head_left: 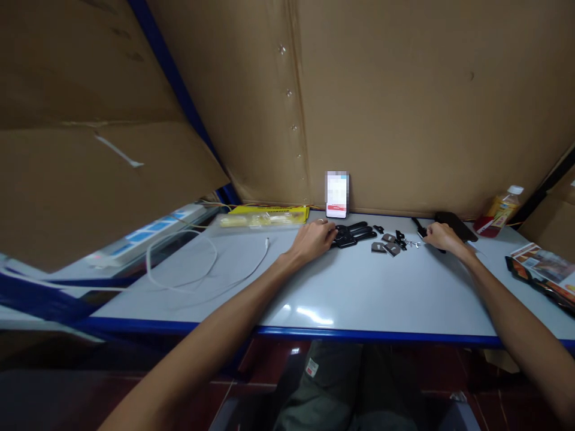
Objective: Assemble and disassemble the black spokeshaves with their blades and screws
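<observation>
My left hand (pixel 313 238) rests on the table with its fingers bent over the near end of a small bunch of flat black pronged pieces (pixel 354 234). Farther right, my right hand (pixel 442 236) has its fingers closed on a slim black strip (pixel 418 225), which sticks out on both sides of the hand. Between the hands lie several grey-brown flat plates (pixel 392 249) with notches. Small black clips (pixel 399 236) and a little group of shiny metal screws (pixel 412 243) sit beside them. The exact kind of the black parts is too small to make out.
A lit phone (pixel 336 194) leans against the cardboard wall (pixel 386 108). Left are a yellow packet (pixel 269 215), a white cable (pixel 242 279) and a power strip (pixel 148 236). Right are a black flat object (pixel 456 226), a drink bottle (pixel 498 212) and printed packaging (pixel 545 266).
</observation>
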Available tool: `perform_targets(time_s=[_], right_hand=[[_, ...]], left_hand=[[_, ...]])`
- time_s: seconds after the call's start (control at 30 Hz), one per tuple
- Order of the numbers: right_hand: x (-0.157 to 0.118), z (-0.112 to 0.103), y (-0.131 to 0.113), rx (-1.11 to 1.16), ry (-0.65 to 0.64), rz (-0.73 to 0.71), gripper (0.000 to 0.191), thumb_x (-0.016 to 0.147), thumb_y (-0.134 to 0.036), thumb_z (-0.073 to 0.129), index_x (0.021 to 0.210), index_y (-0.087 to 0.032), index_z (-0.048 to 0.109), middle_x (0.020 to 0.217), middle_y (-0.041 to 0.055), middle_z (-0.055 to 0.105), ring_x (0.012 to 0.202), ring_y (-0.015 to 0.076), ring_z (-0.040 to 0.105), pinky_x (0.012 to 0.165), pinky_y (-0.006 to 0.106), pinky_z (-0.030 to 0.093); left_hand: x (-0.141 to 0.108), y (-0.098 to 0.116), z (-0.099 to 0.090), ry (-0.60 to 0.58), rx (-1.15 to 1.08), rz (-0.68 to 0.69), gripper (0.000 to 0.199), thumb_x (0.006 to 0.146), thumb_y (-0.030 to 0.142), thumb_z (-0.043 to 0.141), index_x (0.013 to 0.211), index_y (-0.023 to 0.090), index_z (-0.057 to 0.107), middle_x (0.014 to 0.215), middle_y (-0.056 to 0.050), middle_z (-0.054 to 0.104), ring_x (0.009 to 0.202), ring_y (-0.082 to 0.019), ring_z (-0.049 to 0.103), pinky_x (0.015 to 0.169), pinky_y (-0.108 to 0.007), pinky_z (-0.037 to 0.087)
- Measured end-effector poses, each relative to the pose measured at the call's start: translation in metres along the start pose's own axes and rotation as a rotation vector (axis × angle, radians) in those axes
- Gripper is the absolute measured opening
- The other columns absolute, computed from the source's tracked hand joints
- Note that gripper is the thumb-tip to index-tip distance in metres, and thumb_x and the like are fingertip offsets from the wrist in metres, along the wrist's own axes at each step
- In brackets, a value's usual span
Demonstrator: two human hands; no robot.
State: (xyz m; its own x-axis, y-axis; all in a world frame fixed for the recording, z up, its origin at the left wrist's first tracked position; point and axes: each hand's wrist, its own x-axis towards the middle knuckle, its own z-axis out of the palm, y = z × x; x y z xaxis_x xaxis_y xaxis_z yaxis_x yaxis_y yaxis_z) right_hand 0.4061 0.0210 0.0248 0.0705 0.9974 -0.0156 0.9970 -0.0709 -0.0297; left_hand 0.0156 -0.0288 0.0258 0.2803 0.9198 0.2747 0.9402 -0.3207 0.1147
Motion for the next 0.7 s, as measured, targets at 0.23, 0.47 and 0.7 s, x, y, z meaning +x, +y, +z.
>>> perform_targets(time_s=[0.23, 0.47, 0.7], right_hand=[[-0.011, -0.004, -0.005, 0.021, 0.131, 0.052, 0.021, 0.081, -0.022, 0.061, 0.094, -0.018, 0.077, 0.093, 0.0146, 0.077, 0.082, 0.0252, 0.07, 0.067, 0.03, 0.04], [-0.033, -0.008, -0.04, 0.184, 0.284, -0.297, 0.004, 0.077, -0.019, 0.057, 0.077, -0.021, 0.061, 0.071, 0.003, 0.066, 0.066, 0.0173, 0.054, 0.062, 0.029, 0.029], [-0.094, -0.005, -0.096, 0.431, -0.037, -0.827, 0.012, 0.073, -0.015, 0.055, 0.072, -0.023, 0.046, 0.065, -0.0042, 0.052, 0.059, 0.0122, 0.041, 0.061, 0.028, 0.028]], left_hand=[[0.0, 0.0, -0.001, 0.0, 0.013, -0.006, 0.033, 0.105, 0.034, 0.043, 0.105, 0.019, 0.073, 0.11, -0.013, 0.072, 0.099, -0.026, 0.066, 0.076, -0.033, 0.044], [0.001, -0.003, 0.002, 0.063, -0.04, -0.011, 0.032, 0.104, 0.033, 0.043, 0.104, 0.019, 0.072, 0.105, -0.012, 0.072, 0.093, -0.026, 0.066, 0.072, -0.033, 0.042], [0.003, -0.012, 0.004, 0.206, -0.068, -0.02, 0.029, 0.103, 0.03, 0.043, 0.097, 0.019, 0.069, 0.097, -0.01, 0.072, 0.084, -0.024, 0.063, 0.066, -0.032, 0.035]])
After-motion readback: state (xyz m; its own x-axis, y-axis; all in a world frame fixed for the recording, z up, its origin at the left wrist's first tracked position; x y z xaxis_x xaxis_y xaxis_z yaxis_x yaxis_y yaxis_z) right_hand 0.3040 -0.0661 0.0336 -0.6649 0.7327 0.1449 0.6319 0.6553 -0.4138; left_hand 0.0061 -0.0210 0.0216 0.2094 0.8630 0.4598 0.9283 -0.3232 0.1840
